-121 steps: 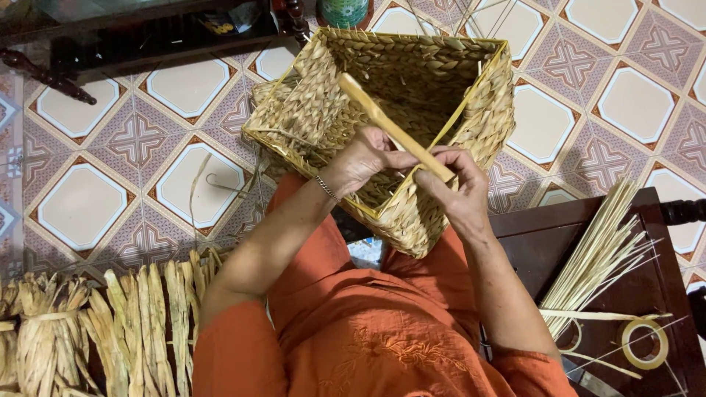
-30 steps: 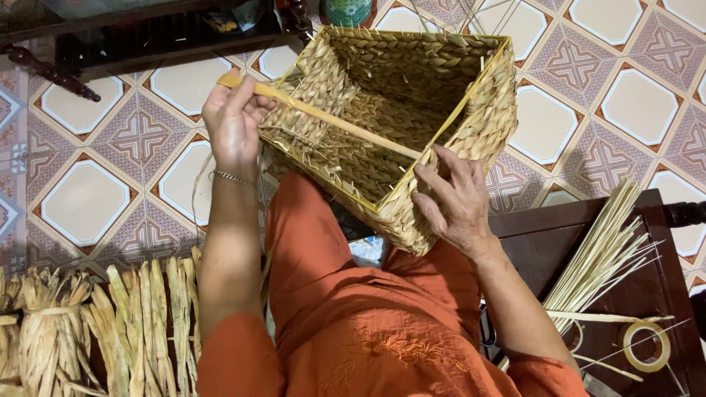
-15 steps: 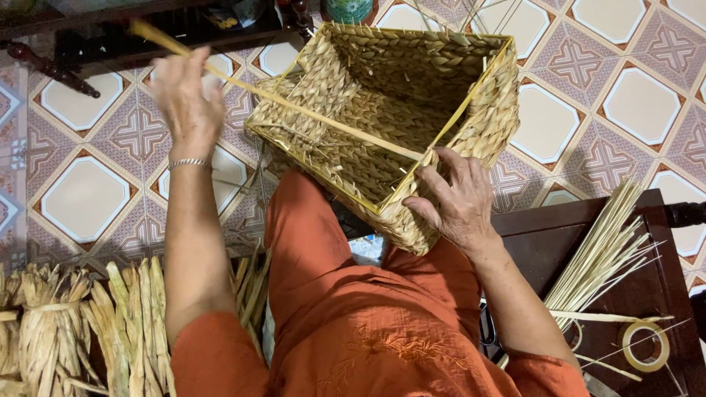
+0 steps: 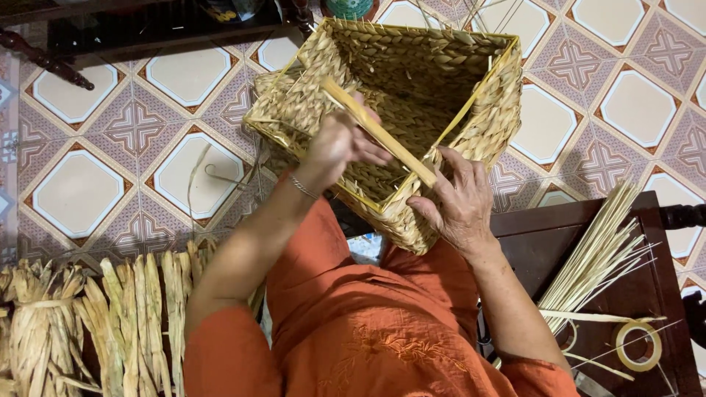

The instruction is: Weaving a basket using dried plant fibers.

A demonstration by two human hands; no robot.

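The woven basket (image 4: 412,110) rests tipped on the person's lap above the tiled floor (image 4: 110,147), its mouth turned up so the rim is reachable. The right hand (image 4: 460,206) grips the near corner with fingers spread, steadying it. The left hand (image 4: 342,143) pinches a flat pale strip (image 4: 379,132) laid slantwise across the opening towards that corner

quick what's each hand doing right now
left hand: closed on the flat straw strip
right hand: fingers spread, gripping the woven basket rim
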